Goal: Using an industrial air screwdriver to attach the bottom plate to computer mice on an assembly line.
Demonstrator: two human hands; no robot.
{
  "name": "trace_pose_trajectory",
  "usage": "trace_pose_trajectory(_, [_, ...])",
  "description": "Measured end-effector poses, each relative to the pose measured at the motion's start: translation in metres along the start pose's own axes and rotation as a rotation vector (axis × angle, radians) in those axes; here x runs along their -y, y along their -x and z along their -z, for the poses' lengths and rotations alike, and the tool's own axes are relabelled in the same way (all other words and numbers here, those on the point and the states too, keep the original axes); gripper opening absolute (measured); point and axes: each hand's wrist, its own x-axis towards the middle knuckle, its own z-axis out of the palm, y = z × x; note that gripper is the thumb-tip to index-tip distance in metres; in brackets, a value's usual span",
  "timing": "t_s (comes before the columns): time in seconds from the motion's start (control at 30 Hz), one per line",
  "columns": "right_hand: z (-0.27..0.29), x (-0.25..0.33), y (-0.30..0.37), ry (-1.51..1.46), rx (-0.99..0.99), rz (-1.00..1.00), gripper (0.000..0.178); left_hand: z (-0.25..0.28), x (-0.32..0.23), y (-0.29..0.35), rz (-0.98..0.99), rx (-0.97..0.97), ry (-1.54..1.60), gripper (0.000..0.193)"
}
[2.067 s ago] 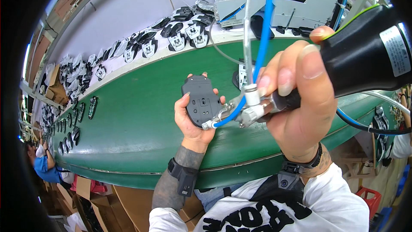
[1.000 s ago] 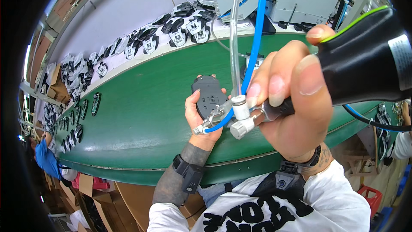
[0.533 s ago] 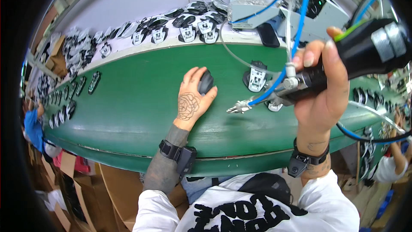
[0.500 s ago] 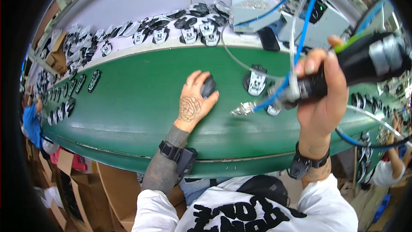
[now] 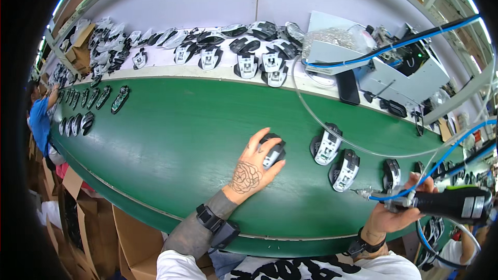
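My left hand (image 5: pixel 252 173) curls over a black and grey computer mouse (image 5: pixel 273 151) on the green belt, with the thumb and fingers gripping its sides. At the lower right, my right hand (image 5: pixel 390 219) is closed around a black power screwdriver (image 5: pixel 448 203) with a blue hose along it. The driver's metal tip points left, just right of an opened mouse half with a white inside (image 5: pixel 344 171); I cannot tell whether they touch. Another such mouse half (image 5: pixel 328 145) lies a little farther back, and one more (image 5: pixel 391 175) stands to the right.
Along the back ledge lie several mouse shells (image 5: pixel 246 66), a phone (image 5: pixel 348 87) and a white bin of small screws (image 5: pixel 332 46). A clear tube (image 5: pixel 358 149) loops over the belt (image 5: pixel 171 145). Circuit boards (image 5: pixel 120 99) line the left, where another person (image 5: pixel 39 116) stands.
My right hand has brought the screwdriver down and to the right, nearer the belt. My left hand stays on the mouse. The whole view has shifted, showing more of the back ledge.
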Motion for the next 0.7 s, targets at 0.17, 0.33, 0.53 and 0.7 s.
trace_pose_trajectory(0.17, [0.004, -0.005, 0.005, 0.052, -0.103, 0.001, 0.061, 0.006, -0.004, -0.006, -0.026, 0.075, 0.220, 0.044])
trace_pose_trajectory(0.33, [0.020, -0.019, 0.010, 0.203, 0.015, 0.117, 0.055, -0.002, -0.010, -0.007, -0.032, 0.090, 0.205, 0.041])
trace_pose_trajectory(0.53, [0.003, -0.008, 0.020, 0.286, 0.117, 0.202, 0.077, 0.002, -0.015, 0.004, -0.066, 0.038, 0.136, 0.038])
trace_pose_trajectory(0.7, [0.020, -0.004, 0.027, 0.582, 0.251, 0.306, 0.067, 0.005, -0.016, 0.010, -0.134, 0.071, 0.202, 0.035])
